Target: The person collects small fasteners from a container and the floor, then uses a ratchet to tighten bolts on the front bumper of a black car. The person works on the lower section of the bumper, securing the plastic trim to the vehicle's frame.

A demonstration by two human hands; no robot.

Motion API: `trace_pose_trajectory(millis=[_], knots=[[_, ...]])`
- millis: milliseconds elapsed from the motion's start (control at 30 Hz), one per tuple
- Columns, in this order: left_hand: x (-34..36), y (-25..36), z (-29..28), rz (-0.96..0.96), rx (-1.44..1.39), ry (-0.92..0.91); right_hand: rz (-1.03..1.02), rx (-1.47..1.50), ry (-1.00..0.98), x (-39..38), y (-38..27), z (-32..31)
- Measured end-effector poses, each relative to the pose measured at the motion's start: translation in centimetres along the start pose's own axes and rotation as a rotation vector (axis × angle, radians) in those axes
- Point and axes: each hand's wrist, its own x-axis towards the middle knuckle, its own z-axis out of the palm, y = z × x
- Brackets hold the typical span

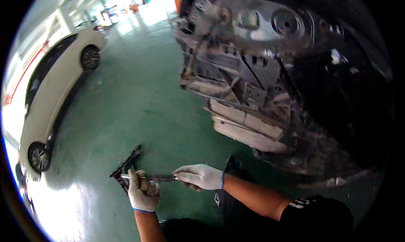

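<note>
Both my hands wear whitish knit gloves with blue cuffs. Between them a slim, dark rod-shaped tool [162,178] runs roughly level; its exact kind is not clear. My left hand [144,193] is closed around its left part, and a short bright metal end [125,176] sticks out past the fingers. At the tool's right end, my right hand [200,176] grips it with the fingers pressed together. Just beyond the left hand is a black angular bracket-like part [128,162], seemingly on the green floor; the glove hides some of it.
To the right stands a vehicle with its front stripped, showing a headlight [270,24], a dark frame [240,73] and a ribbed metallic panel [249,136]. A white car [63,81] is parked on the left. Green glossy floor [139,98] lies between them.
</note>
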Motion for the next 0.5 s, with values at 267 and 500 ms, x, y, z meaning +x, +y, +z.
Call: trace_pose_trajectory(millis=[267,500], knots=[[6.5,-1.1,2.3,-0.166,-0.147,-0.082,-0.071,0.364,0.251,0.1,-0.4,-0.2],[10.2,-7.0,5.3,-0.510,-0.318,-0.436,-0.125,0.398,0.589,-6.4,-2.9,0.9]])
